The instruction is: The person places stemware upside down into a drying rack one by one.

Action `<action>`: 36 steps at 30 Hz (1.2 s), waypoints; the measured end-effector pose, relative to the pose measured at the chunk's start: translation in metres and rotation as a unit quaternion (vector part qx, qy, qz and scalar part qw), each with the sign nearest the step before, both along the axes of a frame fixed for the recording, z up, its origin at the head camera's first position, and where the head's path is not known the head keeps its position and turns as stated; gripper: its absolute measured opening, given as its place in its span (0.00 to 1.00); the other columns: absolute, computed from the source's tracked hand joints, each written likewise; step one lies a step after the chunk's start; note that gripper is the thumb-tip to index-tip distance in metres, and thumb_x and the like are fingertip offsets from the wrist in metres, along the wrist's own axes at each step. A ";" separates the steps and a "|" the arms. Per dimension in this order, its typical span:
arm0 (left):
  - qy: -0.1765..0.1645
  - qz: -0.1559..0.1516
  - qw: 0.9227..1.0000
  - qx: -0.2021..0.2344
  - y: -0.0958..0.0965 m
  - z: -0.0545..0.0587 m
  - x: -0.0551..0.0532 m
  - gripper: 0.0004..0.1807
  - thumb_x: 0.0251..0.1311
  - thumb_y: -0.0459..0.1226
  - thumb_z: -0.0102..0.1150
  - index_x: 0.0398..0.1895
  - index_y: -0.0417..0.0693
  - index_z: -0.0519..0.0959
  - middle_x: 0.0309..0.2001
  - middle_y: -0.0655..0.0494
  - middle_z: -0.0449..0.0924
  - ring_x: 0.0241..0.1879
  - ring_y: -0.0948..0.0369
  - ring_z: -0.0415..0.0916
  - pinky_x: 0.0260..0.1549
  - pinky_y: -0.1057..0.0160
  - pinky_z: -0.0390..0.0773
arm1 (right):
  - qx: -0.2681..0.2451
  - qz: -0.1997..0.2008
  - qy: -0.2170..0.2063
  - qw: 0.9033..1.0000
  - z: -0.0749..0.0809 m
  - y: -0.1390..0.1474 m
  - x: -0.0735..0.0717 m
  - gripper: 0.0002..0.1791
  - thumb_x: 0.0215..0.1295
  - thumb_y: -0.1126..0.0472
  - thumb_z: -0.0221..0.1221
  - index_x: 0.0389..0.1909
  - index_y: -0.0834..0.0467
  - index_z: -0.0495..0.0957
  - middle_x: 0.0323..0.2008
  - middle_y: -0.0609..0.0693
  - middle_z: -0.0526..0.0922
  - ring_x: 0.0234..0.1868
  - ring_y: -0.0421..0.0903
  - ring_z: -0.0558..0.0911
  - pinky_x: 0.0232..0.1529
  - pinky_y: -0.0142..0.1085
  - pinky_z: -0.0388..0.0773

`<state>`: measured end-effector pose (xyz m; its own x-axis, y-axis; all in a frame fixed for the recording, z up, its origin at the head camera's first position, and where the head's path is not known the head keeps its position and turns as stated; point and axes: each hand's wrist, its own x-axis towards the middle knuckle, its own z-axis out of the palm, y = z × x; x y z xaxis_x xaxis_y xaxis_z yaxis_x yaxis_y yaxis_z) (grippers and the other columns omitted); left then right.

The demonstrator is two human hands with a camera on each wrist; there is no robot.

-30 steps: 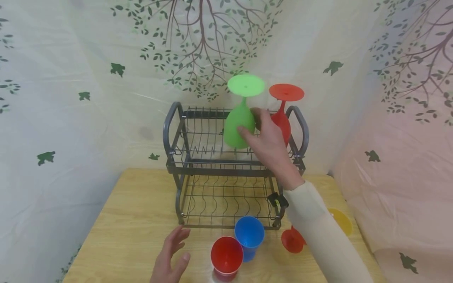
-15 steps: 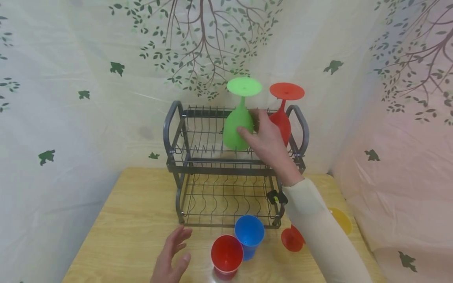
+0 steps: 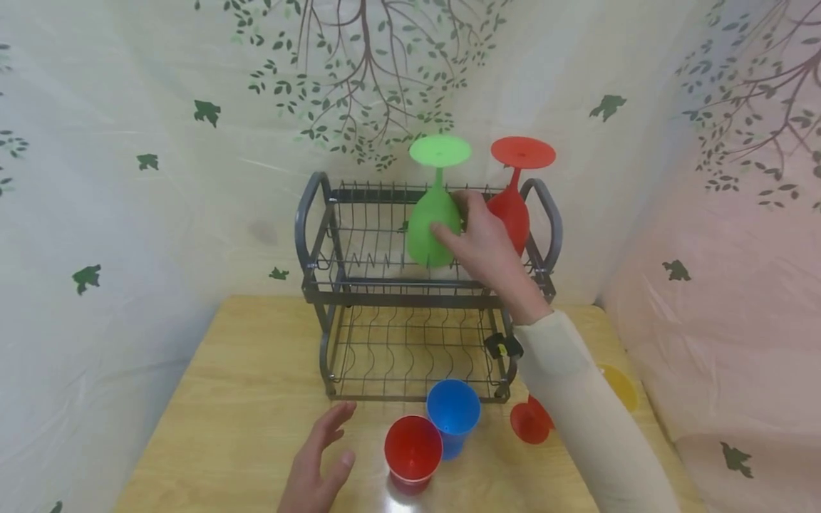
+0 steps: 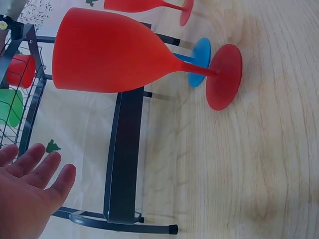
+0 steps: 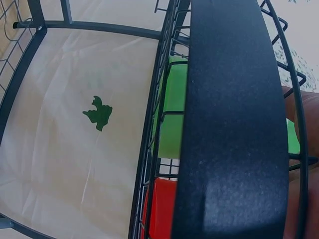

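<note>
My right hand (image 3: 487, 246) grips the bowl of a green plastic goblet (image 3: 423, 221), which stands upside down on the upper tier of a black dish rack (image 3: 423, 298). Right beside it, a red goblet (image 3: 515, 210) is also upended on that tier. In the right wrist view the rack's bar (image 5: 229, 124) covers much of the green goblet (image 5: 172, 112). Low over the table, my left hand (image 3: 314, 467) has its fingers extended and touches nothing. An upright red goblet (image 3: 413, 449) is nearest to it; a blue goblet (image 3: 453, 406) stands just behind.
At the right, another red goblet (image 3: 529, 424) lies on the wooden table (image 3: 212, 413), partly hidden by my sleeve. A yellow piece (image 3: 618, 387) shows past the forearm. A small black clip-like object (image 3: 503, 345) sits by the rack's right post. A patterned cloth hangs behind.
The green goblet has been lowered slightly and shifted a little left onto the rack, my right hand still holding it. The head view has tilted slightly; the left hand is nearly unchanged.
</note>
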<state>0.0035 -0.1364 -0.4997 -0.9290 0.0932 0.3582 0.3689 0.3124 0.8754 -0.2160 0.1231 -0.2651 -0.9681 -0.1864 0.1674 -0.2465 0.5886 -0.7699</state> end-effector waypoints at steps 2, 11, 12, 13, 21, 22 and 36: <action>-0.003 -0.003 1.000 -0.001 0.000 0.001 0.000 0.32 0.64 0.29 0.55 0.73 0.43 0.68 0.69 0.48 0.75 0.66 0.63 0.72 0.60 0.63 0.77 | 0.002 -0.002 -0.001 1.000 0.001 0.000 0.002 0.38 0.72 0.54 0.62 0.77 0.58 0.58 0.72 0.56 0.70 0.64 0.51 0.75 0.61 0.49 0.80; 0.022 -0.013 0.999 -0.034 0.003 0.004 -0.003 0.35 0.63 0.29 0.58 0.76 0.46 0.67 0.69 0.44 0.74 0.67 0.61 0.72 0.60 0.62 0.77 | 0.014 -0.030 0.076 0.997 0.010 0.011 0.030 0.39 0.73 0.45 0.59 0.78 0.54 0.60 0.75 0.50 0.67 0.74 0.51 0.68 0.69 0.53 0.72; 0.021 -0.014 0.999 -0.043 0.004 0.005 -0.005 0.36 0.63 0.30 0.59 0.76 0.47 0.66 0.69 0.46 0.74 0.67 0.59 0.72 0.60 0.60 0.78 | 0.013 -0.034 0.086 0.996 0.011 0.013 0.034 0.38 0.73 0.44 0.59 0.78 0.53 0.61 0.75 0.49 0.68 0.73 0.51 0.68 0.69 0.54 0.72; 0.014 -0.012 0.998 -0.052 0.005 0.006 -0.005 0.36 0.63 0.30 0.60 0.76 0.49 0.67 0.70 0.49 0.74 0.66 0.59 0.73 0.60 0.58 0.79 | 0.009 -0.038 0.094 0.995 0.012 0.014 0.038 0.37 0.73 0.44 0.59 0.77 0.52 0.62 0.74 0.48 0.69 0.73 0.50 0.69 0.69 0.54 0.72; -0.020 -0.038 0.989 -0.143 0.017 0.018 -0.015 0.45 0.59 0.36 0.70 0.79 0.65 0.63 0.74 0.65 0.68 0.71 0.57 0.68 0.59 0.44 0.80 | -0.061 -0.070 0.162 0.982 -0.003 0.027 0.070 0.31 0.73 0.44 0.59 0.74 0.48 0.70 0.70 0.44 0.74 0.67 0.49 0.73 0.62 0.55 0.77; -0.033 -0.044 0.987 -0.152 0.019 0.021 -0.016 0.46 0.59 0.37 0.71 0.79 0.68 0.62 0.75 0.66 0.67 0.72 0.57 0.67 0.59 0.42 0.79 | -0.066 -0.075 0.170 0.980 -0.006 0.029 0.074 0.31 0.73 0.45 0.59 0.74 0.48 0.70 0.70 0.43 0.74 0.67 0.49 0.73 0.61 0.55 0.78; -0.112 -0.120 0.954 -0.251 0.038 0.043 -0.030 0.52 0.59 0.65 0.64 0.81 0.53 0.60 0.78 0.53 0.61 0.74 0.45 0.60 0.53 0.35 0.81 | -0.094 -0.126 0.211 0.965 -0.040 0.036 0.124 0.28 0.73 0.60 0.57 0.74 0.50 0.72 0.71 0.44 0.74 0.67 0.43 0.72 0.64 0.44 0.72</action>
<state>-0.0265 -0.0982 -0.4570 -0.9069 0.4212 0.0083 0.3048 0.6426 0.7030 -0.0924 0.1594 -0.3056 -0.8168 0.1181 0.5647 -0.4286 0.5309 -0.7311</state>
